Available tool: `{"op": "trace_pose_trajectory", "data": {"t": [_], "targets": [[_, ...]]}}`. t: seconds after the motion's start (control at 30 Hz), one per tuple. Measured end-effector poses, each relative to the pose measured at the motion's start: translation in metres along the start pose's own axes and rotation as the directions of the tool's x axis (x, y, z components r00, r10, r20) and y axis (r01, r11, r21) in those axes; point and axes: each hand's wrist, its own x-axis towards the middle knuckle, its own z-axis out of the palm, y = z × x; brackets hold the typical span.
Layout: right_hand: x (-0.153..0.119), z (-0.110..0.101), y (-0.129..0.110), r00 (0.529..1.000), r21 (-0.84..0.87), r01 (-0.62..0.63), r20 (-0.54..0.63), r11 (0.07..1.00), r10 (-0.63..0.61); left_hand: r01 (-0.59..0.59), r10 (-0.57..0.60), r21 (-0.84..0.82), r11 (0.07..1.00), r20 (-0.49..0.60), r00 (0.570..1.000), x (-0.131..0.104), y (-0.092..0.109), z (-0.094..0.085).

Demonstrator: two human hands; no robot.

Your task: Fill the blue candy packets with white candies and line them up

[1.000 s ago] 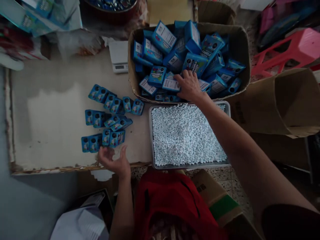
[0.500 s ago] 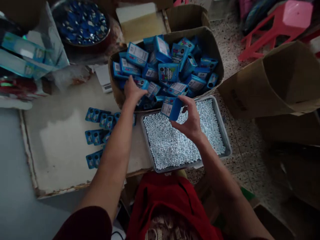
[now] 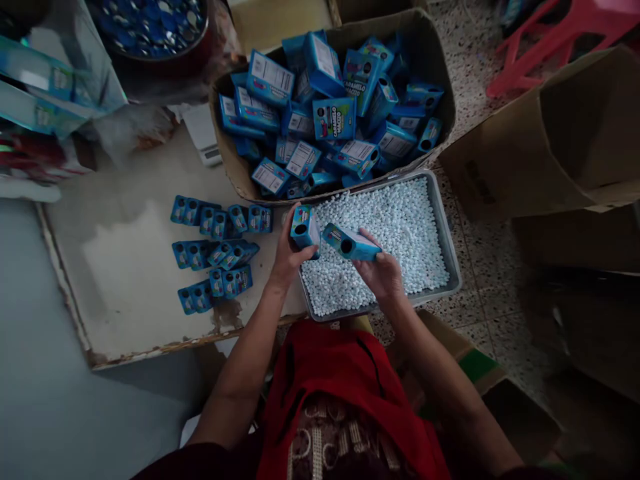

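Observation:
My left hand (image 3: 289, 259) grips a small blue box (image 3: 303, 228) over the left edge of the tray. Another blue box (image 3: 353, 243), tilted and showing a dark round hole, is held in my right hand (image 3: 381, 272) above the pellets. Small pale blue and white pellets (image 3: 405, 233) fill the clear plastic tray (image 3: 454, 263). Behind it, a cardboard box (image 3: 445, 67) is heaped with blue printed boxes (image 3: 334, 119). Rows of blue boxes (image 3: 233, 281) with dark round holes stand on the table at the left.
The pale table (image 3: 125, 267) has a worn front edge. A bowl (image 3: 155, 27) of blue and silver pieces sits at the back left, near a white device (image 3: 203, 133). An open carton (image 3: 530, 140) and a pink stool (image 3: 545, 47) are at the right.
My left hand has come back from the heaped box with a blue box in it. My right hand has lowered slightly and turned its box. The view has shifted.

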Motion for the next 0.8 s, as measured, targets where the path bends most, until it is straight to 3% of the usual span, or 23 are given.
{"op": "trace_pose_trajectory", "data": {"t": [0.1, 0.2, 0.33, 0.4, 0.5, 0.57, 0.67, 0.8], "targets": [[0.002, -0.004, 0.026, 0.993, 0.179, -0.085, -0.066, 0.98, 0.098, 0.072, -0.066, -0.095, 0.993, 0.07, 0.995, -0.01, 0.002, 0.003], [0.004, -0.009, 0.038, 0.99, 0.248, -0.072, -0.097, 0.966, 0.099, 0.079, -0.076, -0.043, 0.996, 0.084, 0.994, -0.017, 0.004, 0.003], [0.002, -0.006, 0.042, 0.994, 0.108, 0.04, -0.11, 0.993, -0.028, 0.09, -0.088, -0.027, 0.996, 0.092, 0.992, -0.02, -0.009, 0.012], [0.003, -0.003, 0.047, 0.991, 0.037, 0.097, -0.099, 0.995, -0.093, 0.063, -0.061, -0.069, 0.996, 0.036, 0.998, -0.02, -0.02, 0.024], [0.007, -0.002, 0.059, 0.994, 0.048, 0.085, -0.07, 0.995, -0.082, 0.027, -0.035, -0.157, 0.987, -0.047, 0.998, -0.023, -0.031, 0.043], [0.01, -0.005, 0.064, 0.998, 0.075, 0.045, -0.046, 0.996, -0.042, 0.053, -0.06, -0.202, 0.978, -0.032, 0.998, -0.027, -0.033, 0.049], [0.013, -0.01, 0.068, 0.999, 0.077, -0.027, -0.017, 0.997, 0.028, 0.125, -0.126, -0.232, 0.965, 0.011, 0.992, -0.034, -0.031, 0.043], [0.006, -0.009, 0.08, 0.986, 0.076, -0.167, 0.03, 0.983, 0.165, 0.241, -0.241, -0.243, 0.94, 0.03, 0.97, -0.047, -0.034, 0.018]]}}
